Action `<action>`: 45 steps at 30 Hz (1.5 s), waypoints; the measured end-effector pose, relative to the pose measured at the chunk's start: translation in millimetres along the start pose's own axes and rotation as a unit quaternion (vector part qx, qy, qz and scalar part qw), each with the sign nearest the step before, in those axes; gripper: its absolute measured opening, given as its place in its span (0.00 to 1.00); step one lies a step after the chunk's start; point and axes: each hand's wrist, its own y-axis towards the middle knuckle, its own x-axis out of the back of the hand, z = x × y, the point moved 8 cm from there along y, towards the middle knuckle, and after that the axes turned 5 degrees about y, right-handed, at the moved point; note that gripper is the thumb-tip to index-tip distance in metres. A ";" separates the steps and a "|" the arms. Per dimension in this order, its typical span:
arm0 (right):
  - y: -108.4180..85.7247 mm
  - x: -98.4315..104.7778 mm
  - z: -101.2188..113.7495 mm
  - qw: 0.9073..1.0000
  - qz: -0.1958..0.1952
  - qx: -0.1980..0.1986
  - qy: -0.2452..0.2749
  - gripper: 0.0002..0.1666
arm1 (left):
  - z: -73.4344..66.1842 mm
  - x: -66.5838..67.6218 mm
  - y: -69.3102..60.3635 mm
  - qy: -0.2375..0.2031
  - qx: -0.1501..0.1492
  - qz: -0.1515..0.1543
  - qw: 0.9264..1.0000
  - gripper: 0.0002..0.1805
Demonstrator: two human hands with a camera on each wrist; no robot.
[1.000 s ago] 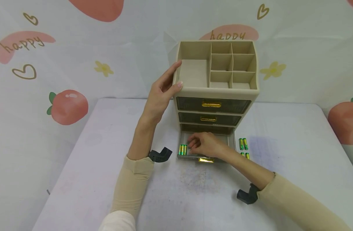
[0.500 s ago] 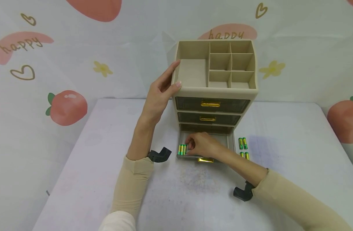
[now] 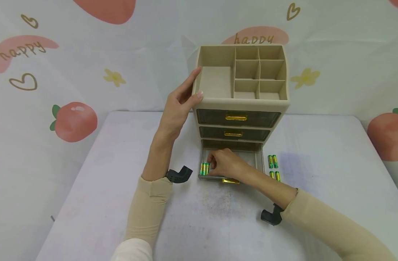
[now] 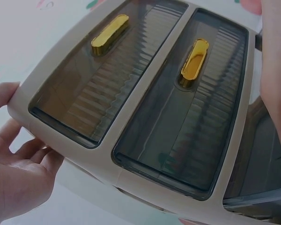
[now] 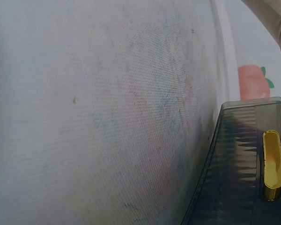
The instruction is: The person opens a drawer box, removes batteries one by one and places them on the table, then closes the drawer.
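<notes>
A beige desktop drawer organizer (image 3: pixel 244 104) stands on the table with its bottom drawer (image 3: pixel 251 156) pulled out. My left hand (image 3: pixel 177 105) grips its upper left side, thumb tip and a fingertip over the rim. In the left wrist view, the other fingers of the left hand (image 4: pixel 25 173) curl along the side wall. Two green and gold batteries (image 3: pixel 205 169) sit side by side at the drawer's front left. My right hand (image 3: pixel 227 163) is inside the drawer, thumb and forefinger curled at the ends of the right-hand battery. Its other fingers are partly hidden.
Several batteries (image 3: pixel 272 161) lie in pairs on the table right of the drawer. Two upper drawers with gold handles (image 3: pixel 236 117) are closed. The organizer's top has open compartments (image 3: pixel 246 69). A printed cloth (image 3: pixel 153 47) hangs behind the white table (image 3: pixel 120 152).
My right hand has moved left inside the drawer, up to the two batteries, and its thumb and forefinger have come to the right-hand one. The left hand keeps its grip on the organizer.
</notes>
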 end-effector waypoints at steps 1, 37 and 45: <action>0.1 -0.1 0.6 1.000 0.000 -0.001 -0.001 0.17 | 0.2 0.4 0.2 0.001 0.001 -0.001 1.000 0.32; 6.4 0.8 5.0 0.999 -0.029 0.008 -0.028 0.27 | -21.5 -6.4 -6.6 0.006 -0.001 -0.001 1.000 0.31; 7.4 -0.2 3.7 0.999 -0.028 -0.003 -0.022 0.25 | -20.8 -7.0 -6.7 0.005 0.000 0.000 1.000 0.31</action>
